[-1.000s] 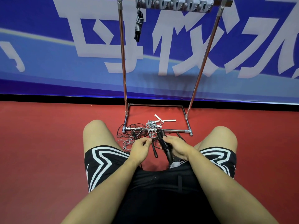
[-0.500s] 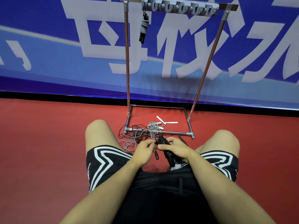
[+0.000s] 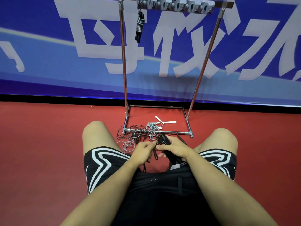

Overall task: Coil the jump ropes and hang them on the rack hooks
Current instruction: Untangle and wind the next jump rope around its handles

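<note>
Right hand [image 3: 173, 148] is wrapped round the black rope bundle [image 3: 164, 141], fingers curled over its handles — a firm hold. Left hand [image 3: 143, 151] pinches the loose black cord beside it, fingertips meeting the right hand's. Since a second ago the hands have closed together: the left was apart and a bit toward the rack, now it touches the bundle, so another wrap looks just laid — coiling of this rope reads as near its end, tail still trailing down between the legs.

Landmark is the rack's front floor bar [image 3: 162, 131]. The held bundle sits just on the person's side of it. Tangled black and grey cords [image 3: 130, 137] lie across its left end, uncoiled. White handles [image 3: 164, 122] rest just behind it, inside the base. High above it, one coiled rope [image 3: 139, 26] already hangs from the leftmost of the hooks [image 3: 175, 5].
</note>
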Motion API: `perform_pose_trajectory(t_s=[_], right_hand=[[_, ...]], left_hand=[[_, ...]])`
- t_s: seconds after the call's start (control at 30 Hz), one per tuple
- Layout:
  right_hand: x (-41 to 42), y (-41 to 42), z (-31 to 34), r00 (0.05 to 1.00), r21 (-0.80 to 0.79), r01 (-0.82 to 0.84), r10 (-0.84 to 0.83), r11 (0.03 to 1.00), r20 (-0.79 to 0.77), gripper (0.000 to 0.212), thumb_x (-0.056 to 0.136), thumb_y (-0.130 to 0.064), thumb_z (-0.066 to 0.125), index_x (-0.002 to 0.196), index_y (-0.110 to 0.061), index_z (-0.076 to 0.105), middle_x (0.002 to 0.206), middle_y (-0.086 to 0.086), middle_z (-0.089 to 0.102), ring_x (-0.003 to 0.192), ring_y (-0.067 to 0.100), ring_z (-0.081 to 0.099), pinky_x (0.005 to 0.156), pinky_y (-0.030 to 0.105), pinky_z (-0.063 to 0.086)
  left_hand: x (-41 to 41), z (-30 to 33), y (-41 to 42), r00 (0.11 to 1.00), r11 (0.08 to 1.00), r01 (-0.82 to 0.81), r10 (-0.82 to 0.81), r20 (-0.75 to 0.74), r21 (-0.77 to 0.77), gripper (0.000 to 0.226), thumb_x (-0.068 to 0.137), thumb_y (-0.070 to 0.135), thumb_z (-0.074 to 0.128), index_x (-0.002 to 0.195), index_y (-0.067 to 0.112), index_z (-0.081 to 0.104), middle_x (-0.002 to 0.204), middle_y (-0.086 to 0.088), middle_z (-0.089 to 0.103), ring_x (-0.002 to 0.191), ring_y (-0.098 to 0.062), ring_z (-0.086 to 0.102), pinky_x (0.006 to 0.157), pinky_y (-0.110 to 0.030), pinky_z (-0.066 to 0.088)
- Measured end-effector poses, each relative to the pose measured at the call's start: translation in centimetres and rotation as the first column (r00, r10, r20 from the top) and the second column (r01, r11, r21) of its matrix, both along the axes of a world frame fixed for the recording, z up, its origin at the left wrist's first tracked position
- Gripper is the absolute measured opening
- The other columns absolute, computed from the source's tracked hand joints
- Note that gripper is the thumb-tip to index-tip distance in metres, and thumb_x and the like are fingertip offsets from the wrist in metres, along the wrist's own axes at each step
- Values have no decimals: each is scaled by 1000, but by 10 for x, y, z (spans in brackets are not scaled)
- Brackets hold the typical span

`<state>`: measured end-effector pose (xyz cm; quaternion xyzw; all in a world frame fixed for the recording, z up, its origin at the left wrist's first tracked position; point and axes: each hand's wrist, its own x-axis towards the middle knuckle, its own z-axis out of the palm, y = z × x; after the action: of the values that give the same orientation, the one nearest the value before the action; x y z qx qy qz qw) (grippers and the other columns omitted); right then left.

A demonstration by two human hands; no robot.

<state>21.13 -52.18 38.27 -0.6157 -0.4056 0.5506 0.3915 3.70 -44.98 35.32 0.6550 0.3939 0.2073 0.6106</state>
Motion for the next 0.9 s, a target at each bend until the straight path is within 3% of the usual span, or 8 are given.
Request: perform_pose_trajectory(t_s=[0.1, 0.2, 0.33, 0.5, 0.63, 0.73, 0.83, 0.9], right_hand=[[1, 0, -3, 999, 3, 0, 0, 1000, 32, 35, 90, -16, 79, 119, -7, 61, 103, 16, 77, 75, 23, 69, 72, 34, 58], [1, 2, -7, 998, 16, 17, -17, 1000, 55, 39, 89, -19, 81, 117, -1, 61, 91, 14, 76, 71, 20, 66, 67, 32, 55], [2, 5, -13, 998, 14, 65, -65, 998, 4, 47, 85, -25, 85, 119, -3, 61, 86, 10, 66, 69, 19, 63, 65, 34, 54], [2, 7, -12, 986, 23, 99, -95, 995, -137, 45, 90, -25, 80, 124, -6, 57, 83, 11, 63, 68, 21, 60, 62, 34, 52], [6, 9, -17, 991, 27, 121, -119, 992, -65, 35, 93, -27, 76, 116, -5, 61, 82, 8, 65, 69, 20, 60, 65, 32, 51], [7, 12, -22, 993, 22, 117, -118, 993, 25, 29, 93, -30, 75, 109, -8, 64, 80, 5, 66, 71, 19, 60, 68, 32, 50], [6, 13, -24, 990, 24, 135, -136, 991, 47, 22, 95, -30, 72, 104, -12, 63, 79, 3, 65, 69, 17, 58, 67, 31, 49], [6, 14, -22, 985, 14, 164, -164, 986, 48, 28, 96, -40, 69, 102, -13, 63, 82, 5, 66, 70, 18, 58, 69, 33, 48]], left_hand=[[1, 0, 1, 997, 1000, 2, -4, -77, -21, 41, 106, 26, 46, 75, 7, 66, 53, -4, 56, 45, -17, 43, 50, -28, 36], [2, -1, 2, 984, 994, -29, 46, -174, 103, 41, 105, 28, 50, 70, 14, 68, 58, 4, 65, 44, -2, 47, 58, -27, 38], [3, -9, 6, 980, 980, -127, 148, -136, 150, 30, 102, 28, 59, 80, 12, 72, 67, 4, 70, 47, 4, 47, 62, -27, 38], [5, -9, 7, 986, 982, -111, 129, -109, 156, 22, 101, 24, 62, 88, 12, 75, 67, 14, 70, 50, 11, 50, 60, -18, 36], [7, -11, 9, 980, 966, -117, 150, -130, 229, 31, 100, 29, 64, 70, 23, 70, 62, 16, 66, 59, 10, 54, 66, -18, 39], [7, -9, 8, 978, 954, -110, 154, -142, 278, 33, 99, 34, 64, 68, 23, 70, 61, 17, 66, 58, 6, 53, 61, -13, 38], [5, -11, 8, 988, 967, -51, 86, -129, 249, 28, 101, 30, 61, 77, 22, 73, 62, 18, 66, 55, 2, 49, 60, -17, 40], [5, -12, 8, 996, 983, -12, 29, -90, 183, 18, 103, 21, 58, 96, 19, 74, 74, 12, 73, 60, -8, 53, 66, -25, 47]])
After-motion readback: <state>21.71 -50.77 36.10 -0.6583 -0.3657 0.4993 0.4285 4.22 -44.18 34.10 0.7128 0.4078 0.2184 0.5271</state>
